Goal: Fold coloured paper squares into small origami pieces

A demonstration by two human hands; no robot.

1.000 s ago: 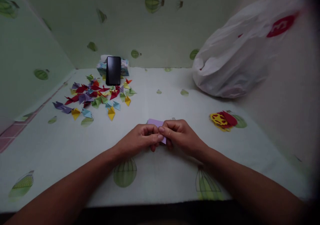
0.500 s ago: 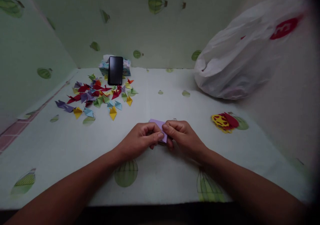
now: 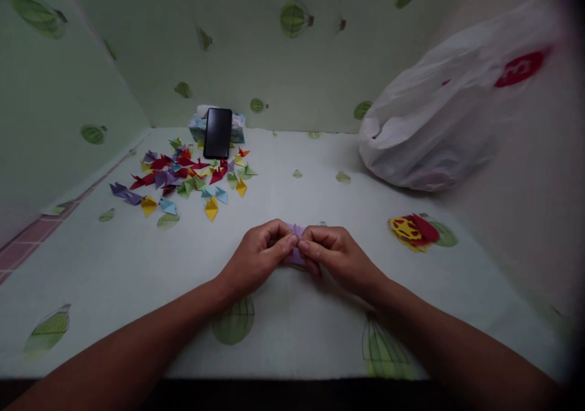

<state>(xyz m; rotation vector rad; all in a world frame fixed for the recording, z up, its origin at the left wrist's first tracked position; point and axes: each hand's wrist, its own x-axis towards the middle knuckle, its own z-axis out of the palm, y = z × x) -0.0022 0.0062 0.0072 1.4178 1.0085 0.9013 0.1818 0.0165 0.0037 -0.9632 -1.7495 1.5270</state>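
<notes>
A small piece of purple paper [image 3: 296, 255] is pinched between my two hands, low over the white tablecloth [image 3: 283, 313]. My left hand [image 3: 267, 251] is closed on its left side, thumb on top. From the right, my right hand [image 3: 336, 253] grips it with thumb and bent fingers. The two thumb tips almost meet at the paper's middle. Much of the paper is hidden behind the fingers, so its exact folds cannot be made out.
Several colourful folded paper figures [image 3: 183, 176] lie in a heap at the back left. Behind them a black phone [image 3: 218, 133] leans on a tissue box [image 3: 198, 128]. A white plastic bag [image 3: 425, 118] stands back right, with yellow and red cut-outs [image 3: 406, 230] in front.
Both thumbs have come closer together over the purple paper, and less of it shows between the hands. The whole view has shifted slightly; the other objects stay where they lay.
</notes>
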